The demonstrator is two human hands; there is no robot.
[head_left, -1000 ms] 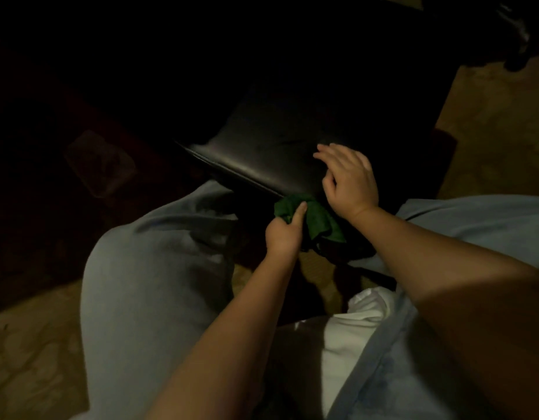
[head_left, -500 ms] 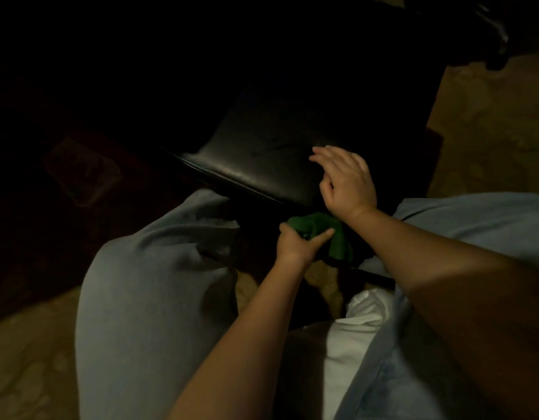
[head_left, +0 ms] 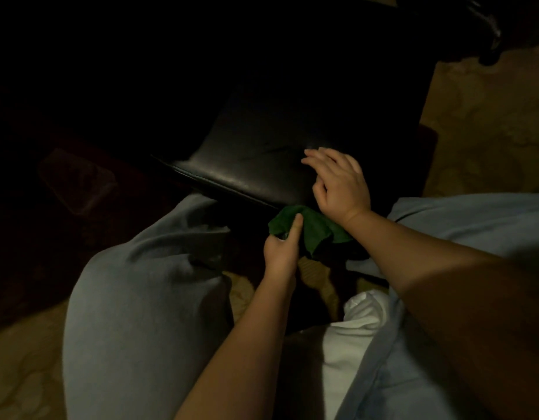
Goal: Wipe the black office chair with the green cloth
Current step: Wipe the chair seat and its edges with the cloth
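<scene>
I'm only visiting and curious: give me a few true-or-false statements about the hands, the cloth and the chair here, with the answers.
1. The left hand grips the cloth. True.
2. The right hand holds a spray bottle. False: it holds nothing and rests with straight fingers on the seat of the chair.
3. The cloth lies spread out in the middle of the seat. False: it is bunched at the seat's near edge, close to the right wrist.
4. The chair is black and the cloth is green. True.
5. The person's trousers are bright red. False: they are pale blue.
</scene>
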